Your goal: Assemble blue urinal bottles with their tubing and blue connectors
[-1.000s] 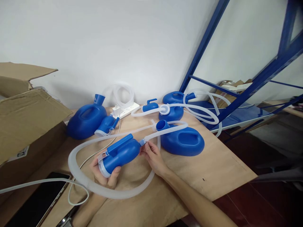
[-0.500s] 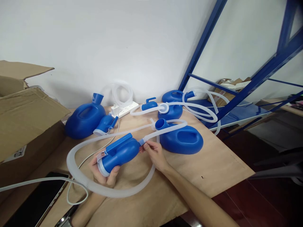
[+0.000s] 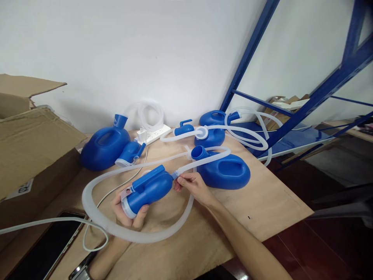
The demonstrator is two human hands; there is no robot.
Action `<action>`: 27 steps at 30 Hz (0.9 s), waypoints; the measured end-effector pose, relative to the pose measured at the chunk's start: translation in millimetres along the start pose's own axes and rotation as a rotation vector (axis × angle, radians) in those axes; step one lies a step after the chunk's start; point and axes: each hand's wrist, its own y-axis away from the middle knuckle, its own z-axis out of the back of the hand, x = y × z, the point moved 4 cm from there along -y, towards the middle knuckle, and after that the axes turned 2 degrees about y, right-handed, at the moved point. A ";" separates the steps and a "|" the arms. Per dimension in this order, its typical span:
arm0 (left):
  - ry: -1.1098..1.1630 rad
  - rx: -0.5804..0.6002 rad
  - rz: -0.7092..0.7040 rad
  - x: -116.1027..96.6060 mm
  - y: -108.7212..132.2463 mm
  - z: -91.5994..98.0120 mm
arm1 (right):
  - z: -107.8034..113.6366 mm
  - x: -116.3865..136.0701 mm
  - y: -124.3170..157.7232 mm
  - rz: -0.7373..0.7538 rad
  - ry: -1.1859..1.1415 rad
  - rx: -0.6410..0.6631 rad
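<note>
My left hand [image 3: 128, 212] wraps around the white-rimmed end of a blue urinal head [image 3: 150, 190] with a long handle on top, tilted up to the right. A translucent ribbed hose [image 3: 201, 160] meets its narrow nozzle. At that joint my right hand [image 3: 190, 186] is closed, thumb and finger pinching at the hose end; the fingers partly hide the contact. The hose loops left and round in front of the hands. Just right of my right hand, a blue urinal bottle [image 3: 225, 175] lies on its side, its round mouth uncovered.
On the left stand a cardboard box [image 3: 37, 136], a phone [image 3: 49, 245], another blue bottle [image 3: 105, 147] and a second urinal head [image 3: 129, 153]. A power strip [image 3: 155, 134] sits by the wall. More blue bottles [image 3: 214, 118] and coiled hoses [image 3: 247, 138] are beside the blue shelf [image 3: 291, 142].
My right-hand fingers have shifted slightly at the hose joint, curling more below it. The urinal head in my left hand has moved very slightly to the right.
</note>
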 end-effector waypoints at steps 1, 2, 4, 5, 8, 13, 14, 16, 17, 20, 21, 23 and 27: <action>-0.005 -0.007 -0.060 -4.0 -2.0 -0.3 | -1.2 0.9 -0.2 -0.008 0.003 0.021; -0.009 -0.016 -0.120 -8.0 -3.7 -0.5 | -2.7 1.8 -0.4 -0.014 0.002 0.038; -0.018 -0.022 -0.171 -12.9 -6.1 -1.4 | -4.9 3.7 -1.0 -0.010 -0.008 0.041; -0.024 -0.024 -0.161 -13.7 -6.8 -1.6 | -5.7 4.5 -1.3 0.000 -0.018 0.028; -0.049 -0.022 -0.122 -15.2 -7.7 -1.7 | -8.9 3.8 -1.7 0.024 -0.045 -0.017; -0.086 -0.024 -0.116 -19.0 -9.5 1.2 | -15.3 -5.0 -0.3 0.051 -0.084 -0.132; -0.092 -0.022 -0.110 -19.1 -10.2 1.6 | -15.7 -6.5 0.3 0.062 -0.096 -0.166; -0.088 -0.027 -0.113 -19.1 -11.4 2.4 | -15.1 -8.5 1.4 0.085 -0.119 -0.228; -0.080 -0.030 -0.124 -19.0 -11.6 2.5 | -14.3 -9.0 1.8 0.090 -0.122 -0.248; -0.056 -0.026 -0.152 -16.9 -10.5 1.8 | -12.5 -8.9 1.6 0.074 -0.085 -0.231; -0.055 -0.025 -0.149 -15.4 -9.4 1.5 | -12.0 -8.6 1.2 0.066 -0.067 -0.215; -0.059 -0.039 -0.125 -11.5 -7.0 1.8 | -10.5 -8.1 0.3 0.052 -0.041 -0.191; -0.044 -0.058 -0.047 -1.7 -2.8 3.2 | -8.4 -9.5 -0.4 0.024 -0.037 -0.164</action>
